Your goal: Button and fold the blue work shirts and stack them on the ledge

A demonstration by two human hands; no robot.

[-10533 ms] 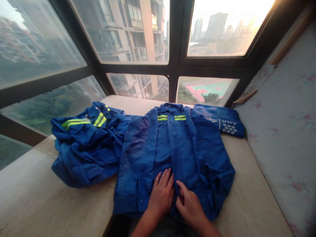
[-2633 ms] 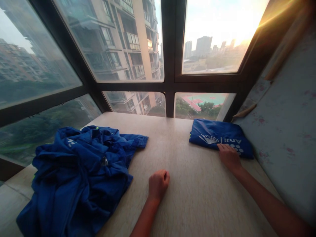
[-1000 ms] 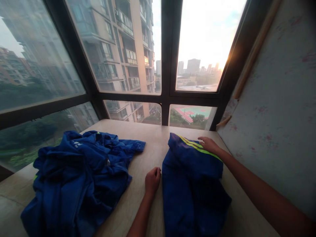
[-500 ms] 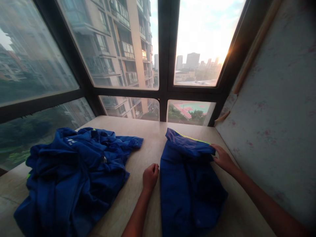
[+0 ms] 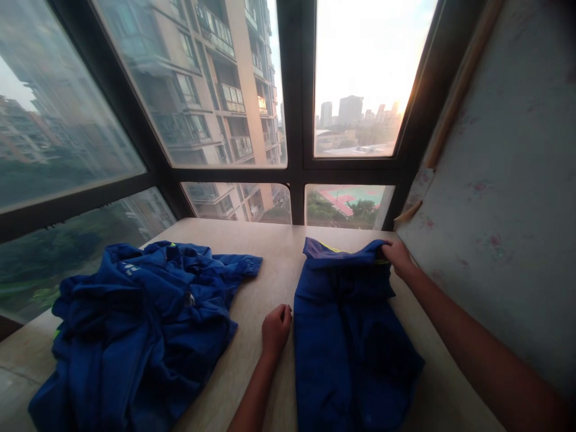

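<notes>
A folded blue garment [image 5: 333, 336] with a thin yellow-green trim lies on the pale surface [image 5: 252, 354]; its kind is hard to tell from the folds. My right hand [image 5: 396, 257] grips the far right corner of its turned-over top edge, the fingers partly behind the cloth. Beside the left edge of that garment rests my left hand [image 5: 276, 329], curled closed, with a small gap to the cloth and nothing visible in it. To the left sprawls a crumpled blue jacket [image 5: 148, 324] with a white logo and an elastic cuff pointing right.
Dark window frames [image 5: 294, 174] enclose the far and left sides of the surface. A wall with flowered paper [image 5: 499, 228] stands close on the right, its paper peeling near the window corner. Buildings and trees show through the glass.
My right hand has moved farther away, pulling the garment's corner up and flattening the folded top edge. My left hand stays beside the garment; the view has shifted slightly.
</notes>
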